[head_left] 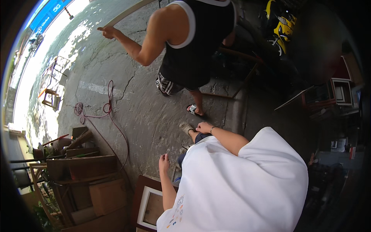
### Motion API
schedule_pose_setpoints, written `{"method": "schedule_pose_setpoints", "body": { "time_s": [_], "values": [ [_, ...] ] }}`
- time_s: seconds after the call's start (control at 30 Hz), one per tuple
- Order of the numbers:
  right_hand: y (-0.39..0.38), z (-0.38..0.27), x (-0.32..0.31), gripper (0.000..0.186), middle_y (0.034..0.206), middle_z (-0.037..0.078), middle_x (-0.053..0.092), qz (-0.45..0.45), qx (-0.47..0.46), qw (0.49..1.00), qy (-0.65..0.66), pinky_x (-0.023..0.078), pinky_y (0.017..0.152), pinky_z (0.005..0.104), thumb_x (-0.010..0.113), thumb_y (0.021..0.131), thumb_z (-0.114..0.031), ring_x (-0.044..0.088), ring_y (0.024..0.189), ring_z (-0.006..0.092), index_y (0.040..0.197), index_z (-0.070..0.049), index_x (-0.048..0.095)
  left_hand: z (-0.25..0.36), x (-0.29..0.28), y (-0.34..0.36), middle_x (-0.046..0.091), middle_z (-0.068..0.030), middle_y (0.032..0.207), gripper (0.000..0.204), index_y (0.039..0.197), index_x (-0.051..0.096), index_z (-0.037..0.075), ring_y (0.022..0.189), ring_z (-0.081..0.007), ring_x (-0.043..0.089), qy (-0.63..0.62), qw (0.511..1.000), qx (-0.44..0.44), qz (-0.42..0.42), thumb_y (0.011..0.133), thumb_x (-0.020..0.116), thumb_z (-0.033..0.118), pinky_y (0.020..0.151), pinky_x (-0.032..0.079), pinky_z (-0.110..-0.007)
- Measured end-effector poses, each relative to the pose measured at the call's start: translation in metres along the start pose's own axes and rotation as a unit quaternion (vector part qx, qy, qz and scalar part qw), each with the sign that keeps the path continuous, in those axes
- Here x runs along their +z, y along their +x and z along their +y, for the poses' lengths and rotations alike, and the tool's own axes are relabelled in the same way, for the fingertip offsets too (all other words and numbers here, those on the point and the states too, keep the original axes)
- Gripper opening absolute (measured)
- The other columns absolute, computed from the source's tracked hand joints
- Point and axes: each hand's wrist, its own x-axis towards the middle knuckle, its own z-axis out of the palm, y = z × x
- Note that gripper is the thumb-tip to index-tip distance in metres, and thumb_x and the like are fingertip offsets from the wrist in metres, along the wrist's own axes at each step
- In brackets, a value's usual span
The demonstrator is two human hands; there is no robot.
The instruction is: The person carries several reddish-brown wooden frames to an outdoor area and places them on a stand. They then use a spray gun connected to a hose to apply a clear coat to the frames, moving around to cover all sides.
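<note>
My left hand [164, 162] hangs at my left side over the concrete, its fingers curled in; nothing shows in it. In front of my body is my right hand [203, 127], its fingers bent closed around nothing I can see, with a band on the wrist. Below my left hand a brown wooden frame with a white inner border [146, 203] lies beside my shirt, apart from the fingers. Ahead, a person in a black sleeveless top [189, 58] holds one end of a long pale strip [129, 13] with the left hand.
A thin reddish hose [123, 139] curls over the cracked concrete at left. Wooden boards and boxes [106, 197] are piled at lower left, beyond them a small wooden stool [50, 98]. A yellow motorcycle [284, 29] and a framed cabinet [319, 94] stand at right.
</note>
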Motion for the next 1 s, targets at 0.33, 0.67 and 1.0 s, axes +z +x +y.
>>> {"method": "schedule_pose_setpoints", "body": {
  "time_s": [0.33, 0.67, 1.0],
  "values": [
    [0.014, 0.042, -0.002, 0.04, 0.111, 0.021, 0.07, 0.005, -0.004, 1.0, 0.025, 0.05, 0.094, 0.0448, 0.061, 0.091, -0.04, 0.066, 0.107, 0.0365, 0.104, -0.004, 0.073, -0.013, 0.041, -0.02, 0.069, -0.0098, 0.105, 0.038, 0.116, 0.061, 0.0, 0.088, -0.0205, 0.067, -0.076, 0.983, -0.158, -0.056, 0.102, 0.054, 0.035, 0.073, 0.051, -0.034],
    [0.051, 0.108, -0.039, 0.041, 0.093, 0.018, 0.073, -0.005, 0.004, 0.997, 0.075, 0.053, 0.085, 0.0446, 0.06, 0.092, -0.042, 0.07, 0.093, 0.0337, 0.094, -0.004, 0.075, -0.002, 0.078, -0.014, 0.07, -0.0185, 0.109, 0.046, 0.121, 0.06, -0.006, 0.094, -0.0299, 0.069, 0.041, 0.985, -0.148, -0.083, 0.103, 0.051, 0.035, 0.08, 0.054, -0.038],
    [0.104, 0.212, -0.125, 0.037, 0.06, 0.008, 0.066, -0.021, 0.055, 0.991, 0.117, 0.052, 0.056, 0.0368, 0.061, 0.091, -0.037, 0.063, 0.052, 0.0199, 0.084, -0.002, 0.072, 0.124, 0.137, 0.03, 0.07, -0.0113, 0.11, 0.037, 0.119, 0.064, 0.001, 0.095, -0.0201, 0.065, -0.06, 0.983, -0.174, 0.023, 0.103, 0.052, 0.033, 0.078, 0.05, -0.033]
  ]
}}
